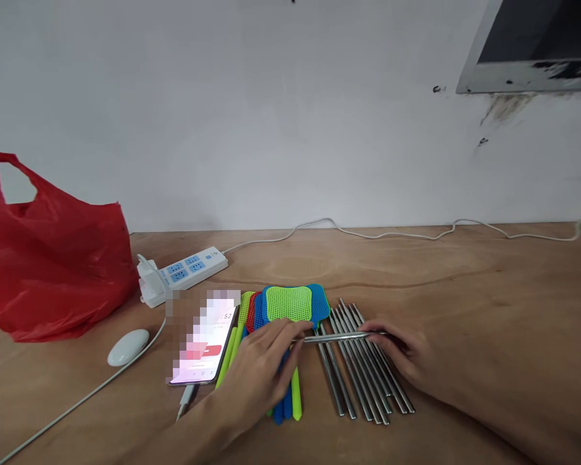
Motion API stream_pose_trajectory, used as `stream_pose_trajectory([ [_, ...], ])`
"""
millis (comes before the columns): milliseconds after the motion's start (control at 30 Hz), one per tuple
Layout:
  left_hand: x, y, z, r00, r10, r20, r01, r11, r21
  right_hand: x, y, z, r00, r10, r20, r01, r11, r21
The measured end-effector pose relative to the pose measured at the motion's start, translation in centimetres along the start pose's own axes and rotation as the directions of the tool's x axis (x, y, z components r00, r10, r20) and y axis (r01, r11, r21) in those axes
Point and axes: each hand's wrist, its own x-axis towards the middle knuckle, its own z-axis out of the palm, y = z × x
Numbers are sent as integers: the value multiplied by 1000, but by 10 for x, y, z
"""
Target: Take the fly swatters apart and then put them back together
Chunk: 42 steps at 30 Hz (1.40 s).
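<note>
A thin silver metal rod [341,336] lies level across the space between my two hands. My left hand [264,368] pinches its left end between thumb and fingers. At the other end, my right hand [407,358] is closed on the rod. Underneath, several similar metal rods [368,381] lie side by side on the table. Partly covered by my left hand are stacked plastic fly swatters with mesh heads; a lime green swatter head [289,303] is on top, with blue, red and yellow-green ones under it. Their green and blue handles [296,394] point towards me.
Left of the swatters, a lit phone [203,342] is plugged into a cable. A white oval mouse-like object [128,347], a white power strip [188,274] and a red plastic bag [53,265] stand further left. A white cord [392,236] runs along the wall.
</note>
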Motion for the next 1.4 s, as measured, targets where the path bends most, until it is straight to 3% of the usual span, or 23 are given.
stream_pose_trajectory([
  [100,4,-6,-9,991,-122,-51,125,991,51,5,6,1,964,237,-123,-217,963,159],
  [200,5,-9,-12,973,-221,-71,227,969,93,15,4,0,850,513,-118,-395,770,501],
  [300,3,-7,-10,981,-180,69,167,972,163,23,-3,-3,781,623,33,-449,524,724],
  [367,0,-6,-7,974,-124,191,79,970,229,25,-8,-6,765,639,77,-459,458,761],
  [600,-5,-3,-10,889,-191,416,3,911,411,21,-6,-5,766,625,152,-518,460,721],
  [767,-3,-1,-11,840,-227,493,-25,891,452,21,-2,-4,764,634,119,-506,476,719],
  [1000,-5,7,-8,854,-139,501,1,964,266,23,-6,-5,735,673,81,-514,476,714],
  [1100,-5,5,-10,863,-187,470,38,950,310,23,-8,-6,717,692,87,-528,457,716],
  [1233,-3,-1,-14,844,-261,469,58,913,405,23,-7,-7,748,649,139,-543,477,691],
  [1400,-1,0,-23,838,-227,496,21,922,387,20,-4,-4,776,612,153,-535,511,673],
])
